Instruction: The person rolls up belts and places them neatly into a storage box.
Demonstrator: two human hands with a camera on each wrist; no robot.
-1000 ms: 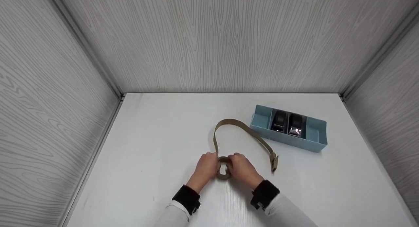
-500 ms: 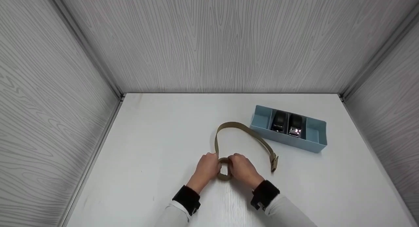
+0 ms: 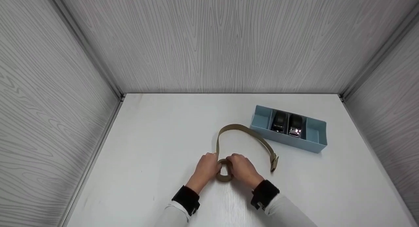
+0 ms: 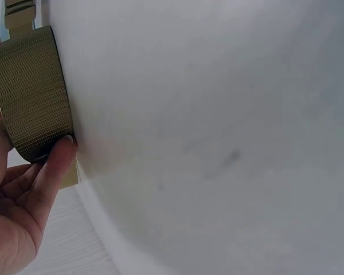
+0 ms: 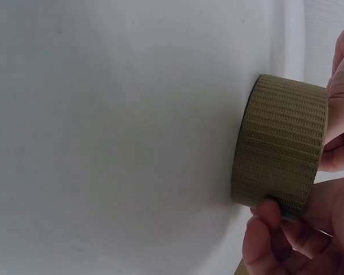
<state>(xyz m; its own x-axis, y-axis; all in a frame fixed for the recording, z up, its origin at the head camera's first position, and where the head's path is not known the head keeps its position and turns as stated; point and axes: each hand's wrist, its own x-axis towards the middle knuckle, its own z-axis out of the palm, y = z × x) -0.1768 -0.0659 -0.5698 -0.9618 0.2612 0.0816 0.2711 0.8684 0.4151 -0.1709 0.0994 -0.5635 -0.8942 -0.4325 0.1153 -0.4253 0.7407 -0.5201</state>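
A tan webbing belt (image 3: pixel 244 127) stands on edge on the white table, its near end rolled into an open ring and the rest arching away to a buckle (image 3: pixel 274 163) on the right. My left hand (image 3: pixel 207 168) pinches the left side of the roll, where the loose strap comes in. On the opposite side my right hand (image 3: pixel 243 168) grips the roll with curled fingers. In the left wrist view the woven roll (image 4: pixel 34 94) sits between thumb and fingers. The right wrist view shows the roll (image 5: pixel 281 143) with fingertips (image 5: pixel 268 215) against its lower edge.
A blue divided tray (image 3: pixel 291 140) stands at the back right, just beyond the strap. Two dark belts with shiny buckles (image 3: pixel 295 131) lie coiled in its middle compartments. Grey wood-grain walls (image 3: pixel 216 43) enclose the table at the back and both sides.
The loose arch of the belt has drawn a little toward my hands and grown smaller. Both hands stay around the roll with slight finger shifts. The buckle and tray hardly move.
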